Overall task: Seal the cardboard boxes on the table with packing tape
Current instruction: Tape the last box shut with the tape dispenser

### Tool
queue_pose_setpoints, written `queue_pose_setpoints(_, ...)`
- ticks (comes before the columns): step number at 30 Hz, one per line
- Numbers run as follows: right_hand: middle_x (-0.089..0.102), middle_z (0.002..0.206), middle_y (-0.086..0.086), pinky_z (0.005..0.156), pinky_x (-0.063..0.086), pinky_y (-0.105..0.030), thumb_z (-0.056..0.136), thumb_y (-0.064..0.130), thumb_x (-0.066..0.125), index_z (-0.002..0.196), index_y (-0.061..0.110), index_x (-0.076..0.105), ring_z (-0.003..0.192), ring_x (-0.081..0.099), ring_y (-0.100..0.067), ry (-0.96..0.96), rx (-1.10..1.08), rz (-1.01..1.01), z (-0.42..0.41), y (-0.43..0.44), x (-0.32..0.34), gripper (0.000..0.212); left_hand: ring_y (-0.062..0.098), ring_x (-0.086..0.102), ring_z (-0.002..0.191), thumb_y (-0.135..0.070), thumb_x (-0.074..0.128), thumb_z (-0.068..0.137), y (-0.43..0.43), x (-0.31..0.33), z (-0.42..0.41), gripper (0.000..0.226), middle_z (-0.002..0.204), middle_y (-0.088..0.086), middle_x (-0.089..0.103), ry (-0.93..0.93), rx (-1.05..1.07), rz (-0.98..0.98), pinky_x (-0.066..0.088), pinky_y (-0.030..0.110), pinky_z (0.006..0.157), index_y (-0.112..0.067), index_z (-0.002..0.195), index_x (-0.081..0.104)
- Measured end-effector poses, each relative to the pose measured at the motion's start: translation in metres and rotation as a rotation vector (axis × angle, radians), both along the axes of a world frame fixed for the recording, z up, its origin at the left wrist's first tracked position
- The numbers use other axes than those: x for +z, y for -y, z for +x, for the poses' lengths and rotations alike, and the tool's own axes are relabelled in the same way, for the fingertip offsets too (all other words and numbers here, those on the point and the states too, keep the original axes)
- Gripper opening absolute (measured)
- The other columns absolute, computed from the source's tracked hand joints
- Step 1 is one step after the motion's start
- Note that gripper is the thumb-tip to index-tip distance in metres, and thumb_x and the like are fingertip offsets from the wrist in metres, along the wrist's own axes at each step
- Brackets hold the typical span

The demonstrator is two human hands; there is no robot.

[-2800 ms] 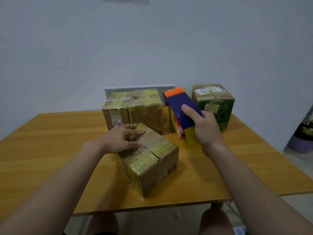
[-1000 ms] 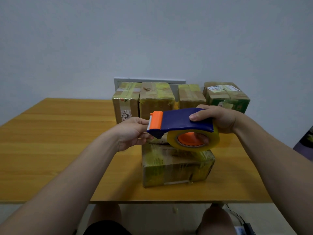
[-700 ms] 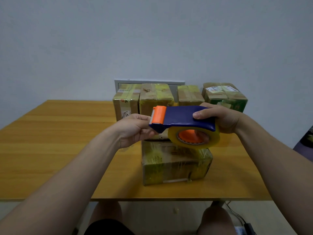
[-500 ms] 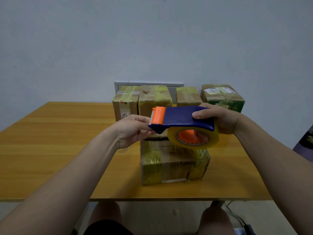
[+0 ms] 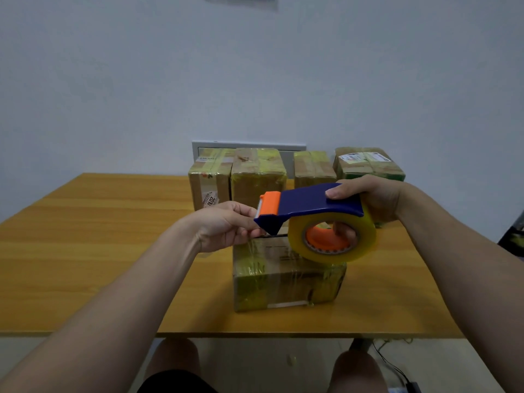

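- Sticker [image 5: 210, 199] on the front of the leftmost box [image 5: 208, 180] at the counter's [image 5: 99, 222] far edge: sideways digits, seemingly "2010".
- White label [image 5: 363, 157] atop the rightmost box [image 5: 368, 165]: print too small to read.

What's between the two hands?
A blue tape dispenser with a yellowish tape roll. The right hand grips its handle end, the left hand pinches at its orange tip. The head view shows it, held over the near box.

table [image 5: 85, 251]: I see smooth wood grain, faint sheen
cardboard box [image 5: 283, 282]: matt card under glossy, wrinkled tape
tape dispenser [image 5: 309, 202]: smooth plastic
tape roll [image 5: 365, 245]: glossy film
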State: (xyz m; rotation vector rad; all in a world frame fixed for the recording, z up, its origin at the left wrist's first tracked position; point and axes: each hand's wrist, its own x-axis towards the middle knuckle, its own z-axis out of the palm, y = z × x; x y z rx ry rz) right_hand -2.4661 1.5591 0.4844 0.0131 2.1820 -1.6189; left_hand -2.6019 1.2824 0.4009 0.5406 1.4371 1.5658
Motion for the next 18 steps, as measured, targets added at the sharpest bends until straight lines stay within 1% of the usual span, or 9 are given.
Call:
queue_pose_setpoints(2, 0.074, 0.082, -0.015, 0.059, 0.060, -0.032, 0.056, 0.047, 0.092, 0.114, 0.007, 0.073, 0.062, 0.070, -0.024, 0.040, 0.026, -0.048, -0.001, -0.003, -0.001, 0.073, 0.008, 0.067, 0.065, 0.010, 0.068, 0.082, 0.002, 0.002, 0.000, 0.031, 0.089, 0.016, 0.072, -0.015, -0.041, 0.005, 0.052, 0.012, 0.055, 0.007, 0.113, 0.068)
queue_pose_setpoints(6, 0.074, 0.076, -0.012, 0.066, 0.060, -0.032, 0.068, 0.051, 0.087, 0.105, 0.012, 0.080, 0.062, 0.071, -0.022, 0.075, 0.120, -0.120, -0.006, -0.006, -0.002, 0.054, 0.007, 0.063, 0.065, 0.005, 0.068, 0.085, 0.007, 0.003, 0.001, 0.048, 0.092, 0.015, 0.063, -0.061, -0.088, 0.018, 0.049, 0.014, 0.058, 0.003, 0.130, 0.051)
queue_pose_setpoints(8, 0.075, 0.078, -0.009, 0.071, 0.059, -0.033, 0.075, 0.052, 0.082, 0.106, 0.015, 0.079, 0.067, 0.072, -0.020, 0.065, 0.187, -0.123, -0.007, -0.008, -0.006, 0.048, 0.007, 0.062, 0.067, 0.004, 0.071, 0.085, 0.009, 0.004, 0.000, 0.043, 0.088, 0.011, 0.064, -0.096, -0.126, 0.013, 0.049, 0.015, 0.060, 0.002, 0.125, 0.054)
queue_pose_setpoints(10, 0.076, 0.083, -0.008, 0.074, 0.059, -0.033, 0.075, 0.052, 0.082, 0.108, 0.016, 0.078, 0.071, 0.072, -0.020, 0.049, 0.205, -0.132, -0.009, -0.010, -0.012, 0.049, 0.007, 0.061, 0.068, 0.001, 0.070, 0.083, 0.013, 0.005, -0.002, 0.035, 0.083, 0.007, 0.065, -0.124, -0.179, 0.007, 0.050, 0.015, 0.062, 0.002, 0.116, 0.057)
queue_pose_setpoints(12, 0.077, 0.089, -0.005, 0.075, 0.059, -0.033, 0.073, 0.054, 0.083, 0.109, 0.019, 0.079, 0.075, 0.072, -0.019, 0.020, 0.178, -0.165, -0.011, -0.013, -0.018, 0.050, 0.007, 0.062, 0.068, 0.001, 0.068, 0.086, 0.015, 0.007, -0.004, 0.035, 0.083, 0.005, 0.066, -0.129, -0.214, 0.013, 0.052, 0.015, 0.063, 0.003, 0.118, 0.056)
queue_pose_setpoints(13, 0.077, 0.089, -0.003, 0.077, 0.059, -0.033, 0.078, 0.054, 0.079, 0.110, 0.020, 0.079, 0.077, 0.072, -0.018, 0.007, 0.204, -0.180, -0.012, -0.014, -0.022, 0.047, 0.007, 0.062, 0.069, 0.002, 0.067, 0.087, 0.016, 0.008, -0.005, 0.035, 0.083, 0.005, 0.065, -0.131, -0.229, 0.013, 0.052, 0.016, 0.064, 0.004, 0.120, 0.055)
queue_pose_setpoints(14, 0.077, 0.087, -0.001, 0.079, 0.058, -0.032, 0.084, 0.054, 0.073, 0.111, 0.019, 0.078, 0.077, 0.073, -0.016, -0.007, 0.249, -0.196, -0.012, -0.015, -0.025, 0.044, 0.009, 0.062, 0.070, 0.003, 0.067, 0.087, 0.016, 0.008, -0.005, 0.030, 0.082, 0.005, 0.065, -0.139, -0.244, 0.013, 0.053, 0.017, 0.064, 0.004, 0.116, 0.058)
queue_pose_setpoints(16, 0.077, 0.083, -0.002, 0.080, 0.055, -0.034, 0.092, 0.051, 0.063, 0.115, 0.015, 0.075, 0.075, 0.072, -0.016, -0.047, 0.296, -0.239, -0.015, -0.015, -0.030, 0.044, 0.012, 0.061, 0.070, 0.005, 0.068, 0.085, 0.017, 0.009, -0.005, 0.013, 0.079, 0.007, 0.064, -0.168, -0.265, 0.005, 0.053, 0.019, 0.066, 0.000, 0.096, 0.063)
queue_pose_setpoints(18, 0.076, 0.078, -0.004, 0.080, 0.050, -0.040, 0.094, 0.050, 0.061, 0.119, 0.011, 0.073, 0.071, 0.071, -0.019, -0.090, 0.320, -0.264, -0.018, -0.016, -0.033, 0.048, 0.013, 0.061, 0.070, 0.007, 0.069, 0.083, 0.016, 0.010, -0.005, 0.014, 0.078, 0.007, 0.063, -0.192, -0.270, -0.008, 0.054, 0.020, 0.066, -0.007, 0.087, 0.066)
